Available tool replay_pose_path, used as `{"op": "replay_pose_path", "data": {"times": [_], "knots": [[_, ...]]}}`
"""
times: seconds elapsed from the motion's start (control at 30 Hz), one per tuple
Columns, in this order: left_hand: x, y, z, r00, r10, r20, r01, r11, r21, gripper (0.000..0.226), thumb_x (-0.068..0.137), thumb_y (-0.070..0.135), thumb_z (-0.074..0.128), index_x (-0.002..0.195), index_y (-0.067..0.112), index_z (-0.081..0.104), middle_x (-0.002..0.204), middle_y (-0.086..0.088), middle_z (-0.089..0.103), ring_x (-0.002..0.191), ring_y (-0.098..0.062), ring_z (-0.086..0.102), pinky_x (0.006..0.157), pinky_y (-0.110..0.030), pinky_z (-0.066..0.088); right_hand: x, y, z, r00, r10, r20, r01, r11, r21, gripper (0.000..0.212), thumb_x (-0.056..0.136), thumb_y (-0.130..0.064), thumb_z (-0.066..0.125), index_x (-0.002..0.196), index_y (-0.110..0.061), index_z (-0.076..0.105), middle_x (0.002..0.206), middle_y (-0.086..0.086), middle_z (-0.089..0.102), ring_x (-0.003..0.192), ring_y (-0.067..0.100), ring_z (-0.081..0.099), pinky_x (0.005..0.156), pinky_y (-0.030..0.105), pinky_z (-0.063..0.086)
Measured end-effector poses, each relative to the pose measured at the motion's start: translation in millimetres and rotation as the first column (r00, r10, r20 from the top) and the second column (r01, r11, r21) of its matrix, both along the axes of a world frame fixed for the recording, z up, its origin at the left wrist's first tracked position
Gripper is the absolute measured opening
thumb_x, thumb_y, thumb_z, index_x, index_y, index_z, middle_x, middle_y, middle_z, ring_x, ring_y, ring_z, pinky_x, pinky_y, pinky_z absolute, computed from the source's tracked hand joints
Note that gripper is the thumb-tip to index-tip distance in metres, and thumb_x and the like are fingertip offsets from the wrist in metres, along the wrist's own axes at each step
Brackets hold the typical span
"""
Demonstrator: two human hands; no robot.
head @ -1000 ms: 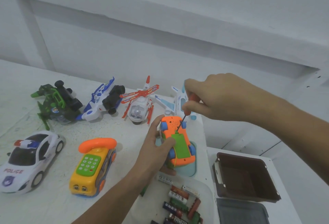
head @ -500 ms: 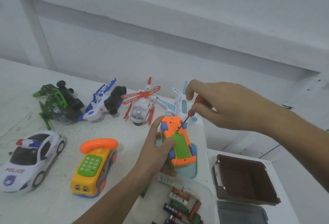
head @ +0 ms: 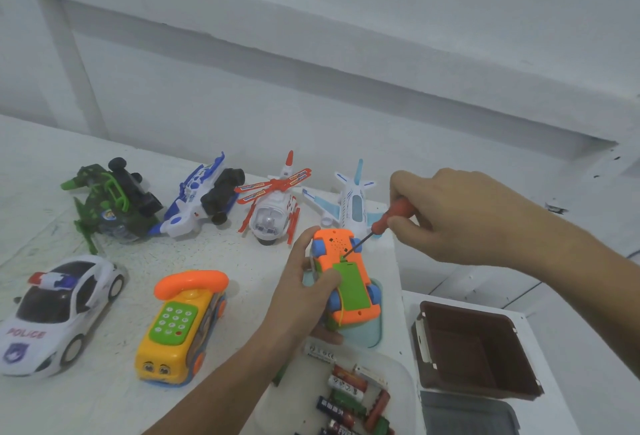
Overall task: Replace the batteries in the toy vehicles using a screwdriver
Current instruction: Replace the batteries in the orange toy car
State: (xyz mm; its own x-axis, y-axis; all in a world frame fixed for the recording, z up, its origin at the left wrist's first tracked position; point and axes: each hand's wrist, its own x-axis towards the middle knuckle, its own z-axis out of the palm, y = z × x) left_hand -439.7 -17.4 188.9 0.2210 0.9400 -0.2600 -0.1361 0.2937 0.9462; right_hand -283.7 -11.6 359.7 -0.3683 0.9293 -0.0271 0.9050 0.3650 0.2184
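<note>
My left hand (head: 300,291) grips an upturned orange toy car (head: 346,279) with blue wheels, its green battery cover (head: 350,284) facing up. My right hand (head: 460,215) pinches a red-handled screwdriver (head: 388,218); its thin shaft slants down-left and the tip sits at the top edge of the green cover. A clear tub of several batteries (head: 349,396) lies just below the car.
On the white table (head: 104,396) stand a police car (head: 59,310), yellow phone toy (head: 183,325), green vehicle (head: 110,204), blue-white vehicle (head: 201,201), helicopter (head: 273,206) and plane (head: 353,201). A brown box (head: 474,348) and grey lid (head: 467,414) sit right.
My right hand has shifted rightward and tilted the screwdriver handle out to the right, tip staying on the car. The left hand and car hold still.
</note>
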Motion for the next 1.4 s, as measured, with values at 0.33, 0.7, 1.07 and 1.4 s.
{"op": "replay_pose_path", "data": {"times": [0.33, 0.7, 1.07, 1.4], "knots": [[1.9, -0.2, -2.5, 1.000, 0.003, -0.009, -0.002, 1.000, 0.023, 0.062, 0.096, 0.013, 0.056, 0.134, 0.056, 0.036, 0.128, 0.010, 0.052, 0.091, -0.025, 0.071, 0.053, -0.038, 0.060, -7.3, -1.8, -1.6, 0.989, -0.061, -0.133, 0.046, 0.993, -0.111, 0.023, 0.097, -0.044, 0.039, 0.096, -0.027, 0.055, 0.090, -0.010, 0.058, 0.083, 0.012, 0.053, 0.073, 0.032, 0.046], [1.5, -0.6, 3.9, 1.000, 0.009, -0.016, -0.007, 0.996, 0.091, 0.069, 0.093, 0.012, 0.059, 0.126, 0.066, 0.033, 0.116, 0.022, 0.055, 0.088, -0.028, 0.073, 0.050, -0.043, 0.059, -12.7, -11.5, 16.4, 0.972, 0.074, 0.221, -0.053, 0.994, -0.098, 0.016, 0.101, -0.045, 0.031, 0.095, -0.031, 0.025, 0.104, -0.013, 0.042, 0.091, 0.013, 0.047, 0.073, 0.029, 0.043], [-4.9, 7.1, 11.2, 0.996, 0.094, -0.005, -0.089, 0.958, 0.271, 0.082, 0.089, 0.001, 0.059, 0.103, 0.080, 0.042, 0.110, 0.016, 0.067, 0.090, -0.015, 0.072, 0.058, -0.029, 0.060, -17.2, -22.6, 8.9, 0.949, -0.034, 0.312, 0.056, 0.997, -0.062, 0.027, 0.103, -0.047, 0.018, 0.091, -0.025, 0.027, 0.076, -0.006, 0.040, 0.075, 0.024, 0.050, 0.061, 0.033, 0.036], [-11.3, 13.2, 12.5, 0.987, 0.158, 0.019, -0.154, 0.916, 0.370, 0.078, 0.084, -0.004, 0.058, 0.114, 0.067, 0.046, 0.119, 0.008, 0.062, 0.081, -0.009, 0.072, 0.055, -0.019, 0.055, -9.5, -19.3, -5.0, 0.740, -0.577, -0.346, 0.366, 0.777, -0.512, 0.043, 0.104, -0.031, 0.031, 0.073, -0.020, 0.058, 0.050, -0.007, 0.050, 0.041, 0.005, 0.041, 0.042, 0.018, 0.033]]}}
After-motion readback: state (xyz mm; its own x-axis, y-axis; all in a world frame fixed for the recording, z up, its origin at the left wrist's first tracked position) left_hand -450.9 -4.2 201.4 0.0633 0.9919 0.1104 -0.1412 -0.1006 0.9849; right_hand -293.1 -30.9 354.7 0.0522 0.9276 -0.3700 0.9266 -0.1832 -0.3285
